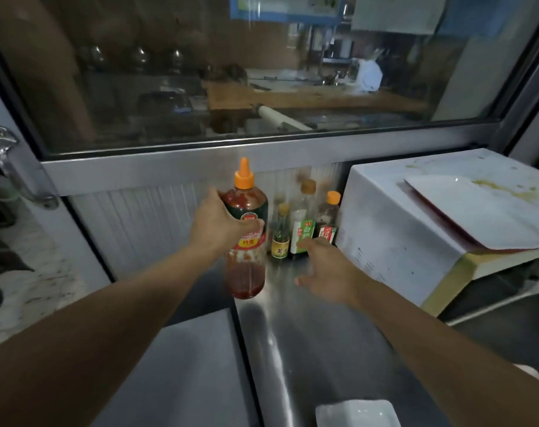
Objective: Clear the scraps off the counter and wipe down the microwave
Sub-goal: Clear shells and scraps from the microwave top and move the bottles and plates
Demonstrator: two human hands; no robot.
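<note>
hands: 2, left hand (219, 224) and right hand (326, 271) | bottles: 4, one large sauce bottle (246, 229), one small dark bottle (281, 232), one green-label bottle (303, 223), one red-label bottle (329, 218) | microwave (394, 229): 1 | white plate (483, 208) on microwave: 1 | white dish (357, 414) at near edge: 1

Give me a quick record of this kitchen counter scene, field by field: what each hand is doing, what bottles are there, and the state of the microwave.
left hand: left hand grips the big sauce bottle, orange cap, red sauce inside
right hand: right hand open, reaching toward the green-label bottle
other bottles: small yellow-label bottle; dark orange-capped bottle, beside the microwave
microwave: white microwave, right of bottles, top stained yellowish
on microwave: white tray, smeared
counter: steel counter; white dish at near edge
</note>
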